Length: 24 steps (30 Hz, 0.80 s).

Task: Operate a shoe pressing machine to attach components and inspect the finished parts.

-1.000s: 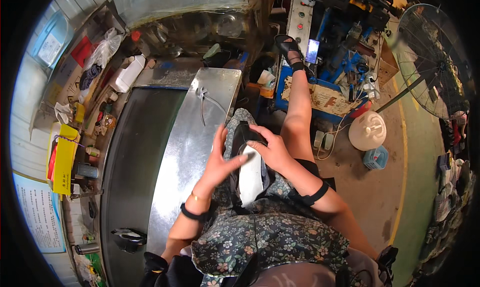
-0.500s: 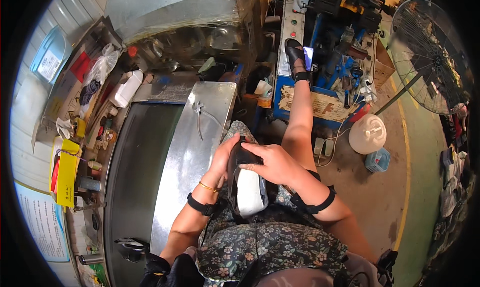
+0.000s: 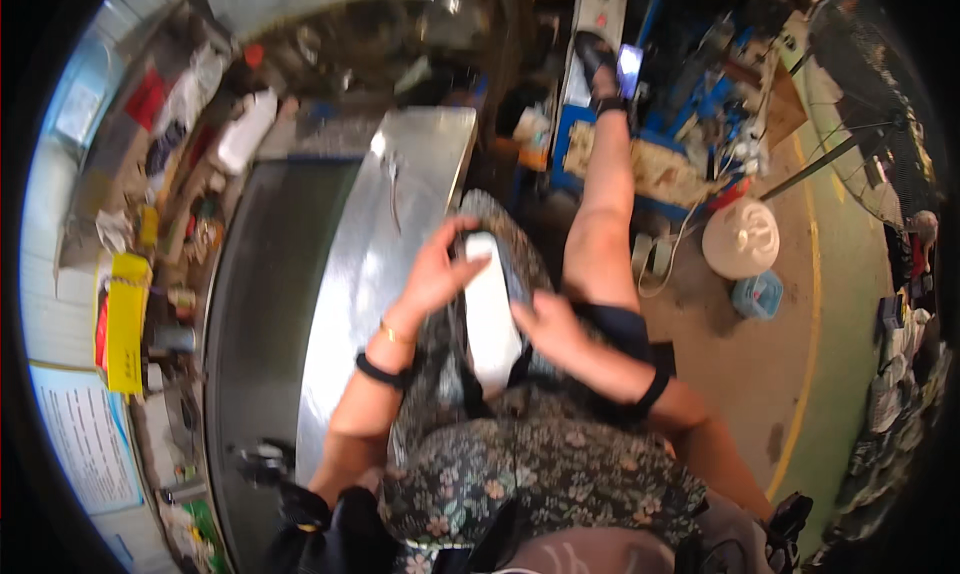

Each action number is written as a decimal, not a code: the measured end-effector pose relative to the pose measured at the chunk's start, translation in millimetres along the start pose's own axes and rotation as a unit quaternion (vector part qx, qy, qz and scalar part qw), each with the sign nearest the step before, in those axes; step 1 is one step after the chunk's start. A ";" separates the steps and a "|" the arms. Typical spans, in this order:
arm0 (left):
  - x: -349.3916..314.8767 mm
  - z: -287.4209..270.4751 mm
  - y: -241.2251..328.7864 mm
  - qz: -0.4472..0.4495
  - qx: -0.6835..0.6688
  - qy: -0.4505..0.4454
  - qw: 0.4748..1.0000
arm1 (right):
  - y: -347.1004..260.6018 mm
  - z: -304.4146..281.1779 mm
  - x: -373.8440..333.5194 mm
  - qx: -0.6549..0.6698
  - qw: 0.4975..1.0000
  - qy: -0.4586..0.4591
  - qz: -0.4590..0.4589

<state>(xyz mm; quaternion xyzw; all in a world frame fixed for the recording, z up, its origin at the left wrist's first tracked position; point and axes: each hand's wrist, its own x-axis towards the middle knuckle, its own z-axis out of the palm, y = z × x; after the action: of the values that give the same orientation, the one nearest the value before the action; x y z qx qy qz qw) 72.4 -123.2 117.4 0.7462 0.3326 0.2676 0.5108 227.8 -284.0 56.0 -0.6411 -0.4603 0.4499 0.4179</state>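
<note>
A long white piece shaped like a shoe last (image 3: 490,314) lies lengthwise over my lap, sole side up, with dark upper material along its edges. My left hand (image 3: 440,269) grips its far end, the thumb on the white face and the fingers round the far left edge. My right hand (image 3: 560,332) is beside its right edge, fingers smeared by motion. Whether it touches the edge I cannot tell. On the metal tabletop (image 3: 345,314) to the left rests a pincer-like hand tool (image 3: 392,179).
A dark conveyor belt (image 3: 265,324) runs left of the metal top. Shelves at far left hold a yellow box (image 3: 128,324) and a white bottle (image 3: 247,132). Right of my outstretched leg are a white jug (image 3: 740,239), a blue basket (image 3: 758,296) and a large fan (image 3: 860,114). My foot rests on the blue machine.
The dark material that both hands pinched over the far end no longer covers it, and more white shows. My right hand has moved nearer and off that end. The view has shifted.
</note>
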 end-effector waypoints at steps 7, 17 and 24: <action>-22.2 -7.8 6.7 -0.148 -0.108 0.017 0.983 | -11.2 -5.3 32.0 0.441 0.855 -0.084 0.260; 7.2 5.5 -5.3 -0.111 -0.090 0.022 0.990 | -46.2 18.8 31.8 -0.310 0.948 0.062 -0.024; 0.0 0.7 -13.4 -0.106 -0.093 -0.022 0.990 | -37.5 -0.4 4.2 0.117 0.985 -0.126 0.034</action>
<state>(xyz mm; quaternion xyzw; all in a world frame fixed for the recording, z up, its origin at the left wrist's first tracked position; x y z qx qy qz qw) 70.0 -120.2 104.6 0.6619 0.3725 0.2249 0.6103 220.9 -271.4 90.9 -0.5418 -0.4310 0.5916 0.4131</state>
